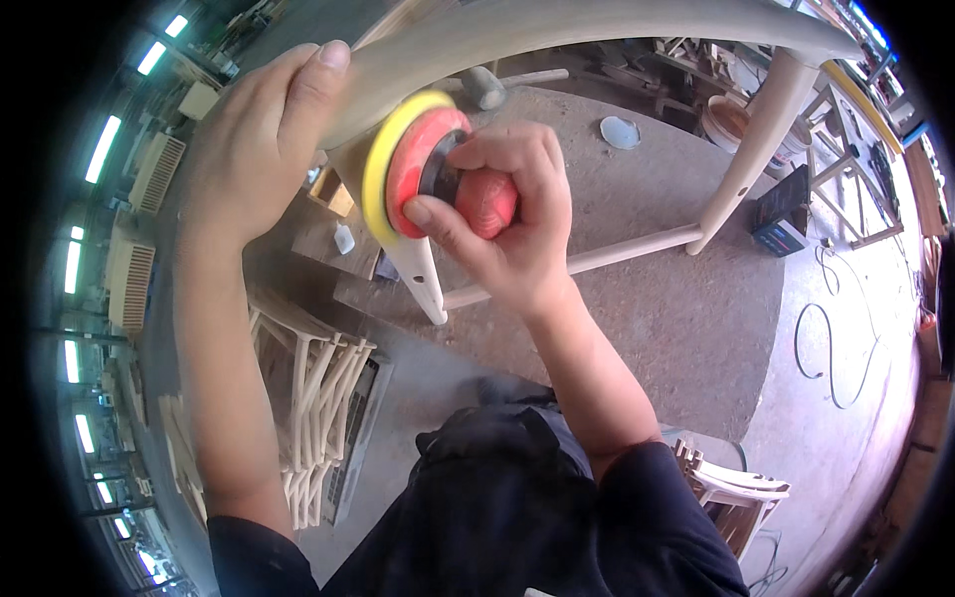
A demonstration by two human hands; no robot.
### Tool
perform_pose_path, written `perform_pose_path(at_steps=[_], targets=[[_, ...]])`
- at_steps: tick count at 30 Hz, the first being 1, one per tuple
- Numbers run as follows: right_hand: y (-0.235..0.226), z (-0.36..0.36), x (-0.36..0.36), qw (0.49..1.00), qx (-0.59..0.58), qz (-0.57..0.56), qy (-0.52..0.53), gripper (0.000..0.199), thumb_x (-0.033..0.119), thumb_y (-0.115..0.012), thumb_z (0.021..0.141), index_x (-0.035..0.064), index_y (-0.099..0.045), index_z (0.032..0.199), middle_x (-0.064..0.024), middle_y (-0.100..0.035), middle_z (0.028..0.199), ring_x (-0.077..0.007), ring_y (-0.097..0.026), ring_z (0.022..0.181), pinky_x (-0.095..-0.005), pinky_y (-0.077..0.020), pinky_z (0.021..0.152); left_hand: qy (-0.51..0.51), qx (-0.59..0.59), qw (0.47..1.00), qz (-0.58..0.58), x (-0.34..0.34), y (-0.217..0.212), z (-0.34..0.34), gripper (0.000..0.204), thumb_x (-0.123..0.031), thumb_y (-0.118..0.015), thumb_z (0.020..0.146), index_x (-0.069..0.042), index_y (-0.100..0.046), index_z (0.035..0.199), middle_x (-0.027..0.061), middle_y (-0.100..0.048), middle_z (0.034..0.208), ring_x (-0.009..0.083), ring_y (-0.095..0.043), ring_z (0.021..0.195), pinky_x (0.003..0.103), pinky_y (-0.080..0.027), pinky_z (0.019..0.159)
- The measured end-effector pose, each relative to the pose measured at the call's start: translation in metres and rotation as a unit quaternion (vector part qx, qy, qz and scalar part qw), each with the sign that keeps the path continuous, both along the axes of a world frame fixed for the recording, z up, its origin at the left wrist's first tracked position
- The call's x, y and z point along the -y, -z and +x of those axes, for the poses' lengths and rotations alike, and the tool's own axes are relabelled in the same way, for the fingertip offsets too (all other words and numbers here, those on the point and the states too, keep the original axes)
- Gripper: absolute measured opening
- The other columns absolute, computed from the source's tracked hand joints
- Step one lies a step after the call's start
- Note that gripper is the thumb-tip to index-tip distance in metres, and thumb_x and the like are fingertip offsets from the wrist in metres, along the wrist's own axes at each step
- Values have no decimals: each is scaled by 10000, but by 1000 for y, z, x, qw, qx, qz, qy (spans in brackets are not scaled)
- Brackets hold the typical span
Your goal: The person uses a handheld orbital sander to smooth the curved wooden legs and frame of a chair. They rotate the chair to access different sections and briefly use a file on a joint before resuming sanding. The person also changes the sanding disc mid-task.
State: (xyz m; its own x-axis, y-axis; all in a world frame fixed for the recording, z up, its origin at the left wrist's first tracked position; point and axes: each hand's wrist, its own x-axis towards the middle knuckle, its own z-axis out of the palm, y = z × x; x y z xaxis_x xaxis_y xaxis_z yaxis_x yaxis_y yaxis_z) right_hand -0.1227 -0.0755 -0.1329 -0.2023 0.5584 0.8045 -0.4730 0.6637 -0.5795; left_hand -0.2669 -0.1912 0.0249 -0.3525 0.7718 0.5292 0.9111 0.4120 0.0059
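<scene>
A pale wooden chair frame [597, 22] stands on the worktable, its thick curved rail running across the top of the view. My left hand [261, 144] is closed over the rail's left end, thumb along the top; its fingertips are hidden behind the wood. In my right hand [527, 204] is a round power sander [410, 169] with a red body, black collar and yellow pad. The pad is tilted on edge against the joint of the rail and the left leg [420, 274]. A lower stretcher [637, 247] links that leg with the right leg [753, 149].
A dusty brown worktable [597, 338] carries a dark mallet-like piece [483, 88], a pale round lid [620, 132] and a black box [782, 214]. Stacked chair parts [323, 398] stand lower left, with more wooden parts [731, 483] lower right. A cable [799, 343] loops over the right-hand floor.
</scene>
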Motion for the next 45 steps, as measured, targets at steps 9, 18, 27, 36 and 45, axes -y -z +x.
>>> perform_pose_path(at_steps=[9, 18, 27, 36, 45], targets=[[8, -2, -5, 996, 13, -67, -58, 465, 259, -960, 732, 58, -672, 1037, -90, -690, 1021, -290, -612, 1000, -404, -526, 898, -24, 21, 999, -13, 2, -2, 6, 636, -609, -391, 1085, -60, -687, 1212, 186, -711, 1170, 388, -659, 1106, 446, -494, 961], [-6, -2, -1, 997, 32, 10, 64, 436, 248, -953, 726, 82, -678, 1022, -83, -678, 1004, -311, -623, 982, -404, -539, 869, -7, 11, 1000, 6, -3, -1, 7, 589, -561, -395, 1092, -54, -687, 1163, 205, -702, 1091, 424, -649, 1040, 465, -500, 906], [-28, 4, 48, 933, 163, 221, 232, 224, 205, -724, 759, 221, -681, 978, -22, -628, 1096, -213, -604, 826, -326, -518, 618, -20, 69, 995, -65, -8, -11, 1, 661, -597, -404, 1093, -37, -648, 1347, 208, -692, 1291, 383, -639, 1231, 432, -470, 1056], [-50, 14, 61, 880, 268, 302, 251, 169, 268, -692, 818, 244, -692, 985, -16, -601, 1109, -243, -625, 918, -350, -545, 679, 7, 20, 999, -45, -8, -5, -6, 637, -593, -309, 1098, -86, -688, 1174, 200, -717, 1196, 446, -641, 1157, 535, -495, 1002], [-21, 5, 20, 981, 71, 122, 135, 381, 190, -940, 660, 151, -708, 960, -48, -666, 1043, -283, -656, 906, -384, -566, 749, -32, 36, 995, -89, -7, -9, 1, 703, -662, -308, 1085, -106, -647, 1352, 189, -681, 1310, 408, -627, 1233, 484, -478, 1044]])
